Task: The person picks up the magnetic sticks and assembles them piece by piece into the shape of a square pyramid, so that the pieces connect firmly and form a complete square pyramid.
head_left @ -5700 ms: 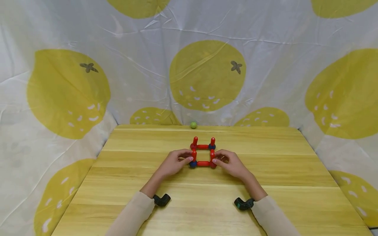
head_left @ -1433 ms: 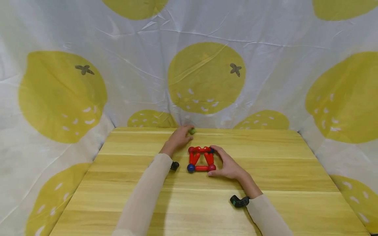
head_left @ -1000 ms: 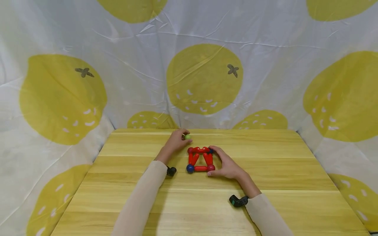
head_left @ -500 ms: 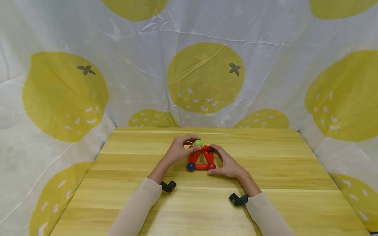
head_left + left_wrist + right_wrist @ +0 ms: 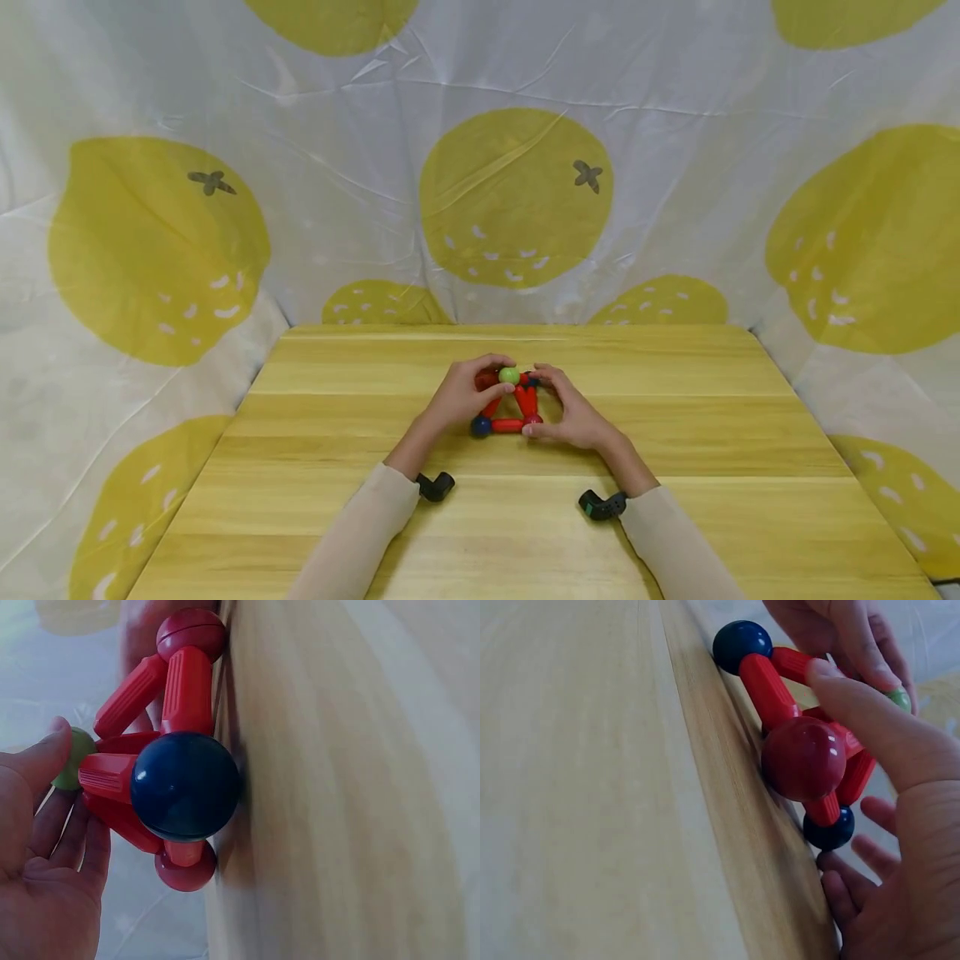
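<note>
A toy frame (image 5: pixel 507 426) of red magnetic rods and balls stands on the table, its slanted rods leaning inward toward the top. Blue (image 5: pixel 186 786) and dark red balls (image 5: pixel 804 758) form its base corners. My left hand (image 5: pixel 459 396) pinches a light green ball (image 5: pixel 509 377) between thumb and fingers at the upper rod ends; the left wrist view has the ball against them. My right hand (image 5: pixel 573 417) holds the frame's right side, thumb by the front dark red ball and fingers by the rear blue ball (image 5: pixel 829 827). The left hand partly hides the rear left corner.
The wooden table (image 5: pixel 495 533) extends around the frame. A pale curtain (image 5: pixel 517 50) with yellow fruit prints hangs behind its back edge. Black wrist cameras (image 5: pixel 437 487) sit at both sleeves.
The frame's upright rods have tilted inward. My left hand has taken the green ball from the table's back edge and brought it forward onto the rod tops. The right hand stays at the frame.
</note>
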Tool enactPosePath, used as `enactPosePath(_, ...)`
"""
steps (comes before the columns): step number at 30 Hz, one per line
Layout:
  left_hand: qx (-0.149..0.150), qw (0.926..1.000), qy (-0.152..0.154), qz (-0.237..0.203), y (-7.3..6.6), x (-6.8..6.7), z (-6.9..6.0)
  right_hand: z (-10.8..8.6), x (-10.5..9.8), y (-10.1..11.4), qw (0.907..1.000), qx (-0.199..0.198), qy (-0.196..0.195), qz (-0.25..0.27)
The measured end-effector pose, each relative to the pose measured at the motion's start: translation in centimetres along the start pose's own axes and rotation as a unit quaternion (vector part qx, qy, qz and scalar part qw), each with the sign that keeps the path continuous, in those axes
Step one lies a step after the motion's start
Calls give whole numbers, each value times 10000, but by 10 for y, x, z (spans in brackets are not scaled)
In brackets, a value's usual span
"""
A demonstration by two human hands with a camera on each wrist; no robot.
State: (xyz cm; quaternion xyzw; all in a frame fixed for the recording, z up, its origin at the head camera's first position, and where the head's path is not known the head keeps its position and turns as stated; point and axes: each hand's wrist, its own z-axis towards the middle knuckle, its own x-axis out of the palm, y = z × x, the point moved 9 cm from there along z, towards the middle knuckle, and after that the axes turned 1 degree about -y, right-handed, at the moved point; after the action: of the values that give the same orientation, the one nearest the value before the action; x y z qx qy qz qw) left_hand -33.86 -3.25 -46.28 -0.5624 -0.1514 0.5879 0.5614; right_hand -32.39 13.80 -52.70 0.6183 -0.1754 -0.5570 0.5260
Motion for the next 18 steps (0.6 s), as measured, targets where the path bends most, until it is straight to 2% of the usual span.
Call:
enactPosePath(3,16,10000,43,-15,2,1,-3,1,-1,3,9997,-152,-98,166)
enactPosePath(8,132,9997,50,208,0,3,-7,2,0,4,9997,-208,-54,82)
enactPosePath(18,150,9990,-97,417,-1,4,-10,2,2,5,9995,-311,-15,75)
